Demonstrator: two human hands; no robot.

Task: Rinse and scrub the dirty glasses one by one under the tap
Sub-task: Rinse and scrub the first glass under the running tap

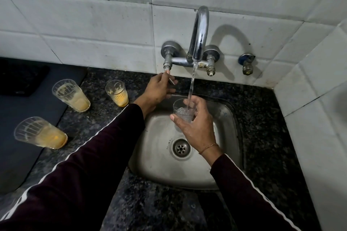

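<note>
Right hand (195,127): grips clear glass (183,112) upright over sink (223,172), mouth directly under tap (199,32) stream. Left hand (159,88): pinches tap handle (167,70). Three dirty glasses (70,94) stand on counter (262,118), leftward, nearer left hand.

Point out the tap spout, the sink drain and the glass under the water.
tap spout (199,39), head view, on its shiny front
sink drain (181,148), head view, on the strainer's middle
glass (181,112), head view, on its clear wall
</note>
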